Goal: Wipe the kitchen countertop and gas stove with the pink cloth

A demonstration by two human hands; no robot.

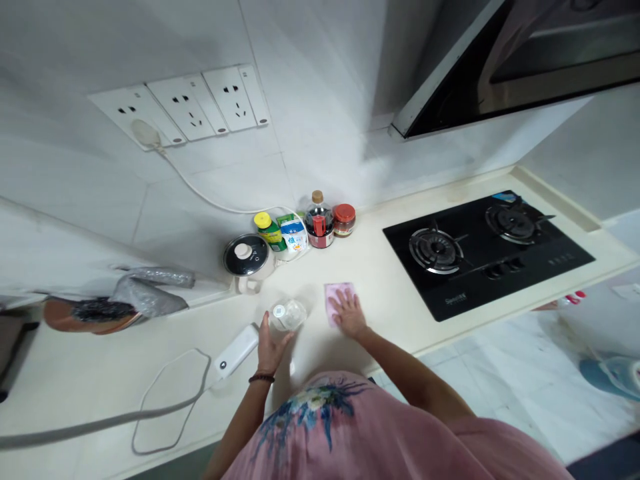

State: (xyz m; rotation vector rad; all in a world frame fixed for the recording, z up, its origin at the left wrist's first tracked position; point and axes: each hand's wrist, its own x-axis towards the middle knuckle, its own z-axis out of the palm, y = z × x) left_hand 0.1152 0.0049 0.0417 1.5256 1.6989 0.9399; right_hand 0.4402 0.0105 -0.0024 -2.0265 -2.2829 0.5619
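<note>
My left hand [271,349] curls round the near left side of a clear, see-through container [289,314] with a pale label or mark on it. Its thumb and fingers touch the container's lower side, and a dark bead bracelet sits at the wrist. To the right, my right hand [349,313] lies flat with spread fingers on a pink cloth [331,293] on the counter [380,287]. A small electric pot [249,257] with a dark lid stands just behind the container.
A yellow-capped bottle [270,231], a blue-white packet [294,235], a dark sauce bottle [319,220] and a red-lidded jar [344,220] line the wall. A gas hob [485,250] lies right. A white power bank [237,351] and grey cable [120,419] lie left.
</note>
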